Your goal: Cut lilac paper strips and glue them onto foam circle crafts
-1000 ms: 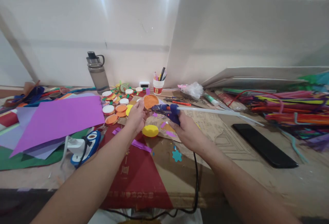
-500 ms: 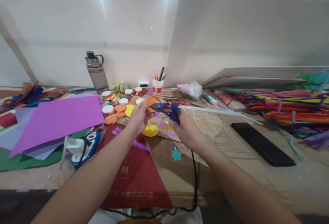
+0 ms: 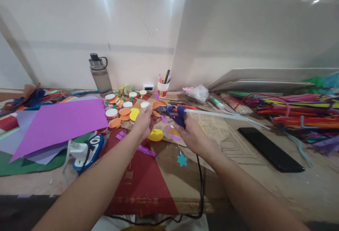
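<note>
- The right hand [image 3: 192, 134] is wrapped tight around the handle of a blue glue gun [image 3: 172, 112], in the middle of the frame.
- A long clear glue stick [image 3: 225, 115] pokes out of the back of the gun and runs off to the right.
- The gun's black cord [image 3: 200, 185] hangs down toward the bottom edge of the frame.
- The left hand [image 3: 143, 121] pinches a small orange circle [image 3: 158, 104] by its near edge, just left of the gun.
- The tip of the gun points left and touches the orange circle, or sits right next to it. I cannot tell which.
- To do this well, I think the left hand should hold the circle very still and flat, so the glue lands in the right spot.
- Fingers should stay at the edge, away from the hot tip.
- A small, slow squeeze looks best. Too much glue would run off such a little piece.
- The cord should stay loose, so it does not tug the gun.
- Just below the hands a yellow circle [image 3: 155, 135] lies on the brown table [image 3: 291, 188].
- More white and orange circles [image 3: 119, 109] sit to the left, near a big purple paper [image 3: 60, 123].
- A grey water bottle [image 3: 100, 75] stands at the back left, by the white wall.
- A cup of pens [image 3: 163, 88] stands behind the hands.
- A black phone [image 3: 270, 149] lies flat on the right, near a heap of bright fuzzy sticks [image 3: 299, 112].
</note>
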`<state>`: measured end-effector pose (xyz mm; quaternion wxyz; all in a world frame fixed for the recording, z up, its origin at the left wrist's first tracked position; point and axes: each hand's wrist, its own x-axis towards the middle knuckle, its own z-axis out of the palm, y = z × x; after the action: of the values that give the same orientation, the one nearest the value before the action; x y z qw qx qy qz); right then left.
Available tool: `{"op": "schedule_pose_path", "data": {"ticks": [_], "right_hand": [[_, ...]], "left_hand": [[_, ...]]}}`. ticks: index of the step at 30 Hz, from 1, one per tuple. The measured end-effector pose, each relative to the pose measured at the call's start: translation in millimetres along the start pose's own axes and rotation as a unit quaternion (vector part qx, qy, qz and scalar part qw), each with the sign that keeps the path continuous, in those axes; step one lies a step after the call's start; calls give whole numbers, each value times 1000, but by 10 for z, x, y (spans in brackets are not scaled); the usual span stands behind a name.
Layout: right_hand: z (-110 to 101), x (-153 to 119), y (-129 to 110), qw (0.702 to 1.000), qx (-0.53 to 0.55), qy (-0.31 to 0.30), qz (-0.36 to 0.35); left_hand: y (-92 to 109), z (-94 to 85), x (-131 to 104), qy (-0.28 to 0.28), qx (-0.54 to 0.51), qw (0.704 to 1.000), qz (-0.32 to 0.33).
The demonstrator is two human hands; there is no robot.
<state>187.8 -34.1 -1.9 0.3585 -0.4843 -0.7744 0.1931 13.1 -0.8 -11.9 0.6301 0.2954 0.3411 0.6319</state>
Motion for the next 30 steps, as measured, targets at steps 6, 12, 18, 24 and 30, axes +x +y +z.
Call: {"op": "schedule_pose_path", "data": {"ticks": [6,12,18,24,30], "right_hand": [[-50,3,-37,999,22,38,-13],[-114,13,-59,997,18,73,7],[-107,39,6,996,0,85,17],[-90,43,9,996,3,86,21],[-94,21,-44,998,2,53,36]], "left_hand": [[-52,10,-39,-42,4,999,-1],[-29,18,-42,-37,10,999,12],[7,28,-42,-25,-2,999,34],[37,5,0,3,-36,996,83],[53,-34,40,18,-41,993,105]]}}
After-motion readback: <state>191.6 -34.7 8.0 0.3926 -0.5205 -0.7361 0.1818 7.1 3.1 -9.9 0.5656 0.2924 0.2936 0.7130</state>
